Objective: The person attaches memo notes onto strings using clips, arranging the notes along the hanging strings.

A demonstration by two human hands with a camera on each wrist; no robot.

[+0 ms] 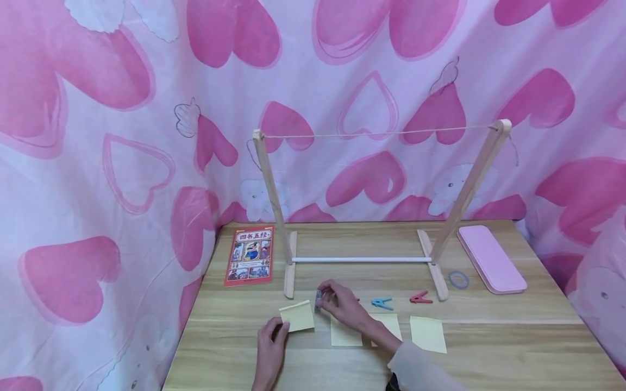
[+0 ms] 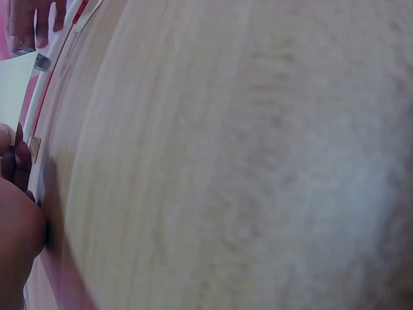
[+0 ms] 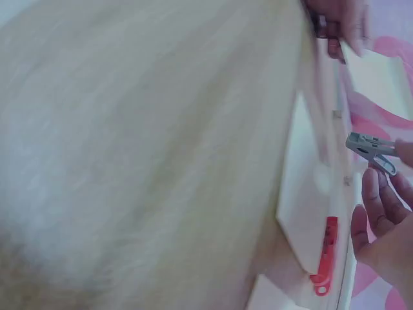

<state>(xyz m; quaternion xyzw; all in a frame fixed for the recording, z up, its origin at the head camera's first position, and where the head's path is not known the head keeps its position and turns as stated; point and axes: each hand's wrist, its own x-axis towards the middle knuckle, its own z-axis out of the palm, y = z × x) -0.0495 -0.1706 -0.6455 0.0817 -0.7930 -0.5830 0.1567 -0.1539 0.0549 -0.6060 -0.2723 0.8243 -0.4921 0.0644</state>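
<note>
My left hand [image 1: 270, 346] pinches a pale yellow sticky note [image 1: 298, 316] by its lower left corner, holding it tilted up, with a folded strip along its top edge. My right hand [image 1: 348, 309] pinches a grey clothespin [image 3: 371, 150] between thumb and fingers, just right of the note and apart from it. Beneath my right hand and forearm lie two more notes, one on the left [image 1: 346, 334] and one in the middle [image 1: 389, 327], both partly covered. A third note [image 1: 428, 334] lies fully visible to the right. In the right wrist view, a red clothespin [image 3: 326, 255] lies beside a note.
Behind the hands stands a wooden frame [image 1: 464, 195] with a string [image 1: 371, 134] across its top and a white rod [image 1: 362, 259] low down. A blue clothespin [image 1: 381, 303], a ring [image 1: 458, 279], a pink case [image 1: 491, 259] and a red-bordered book [image 1: 250, 256] lie around it.
</note>
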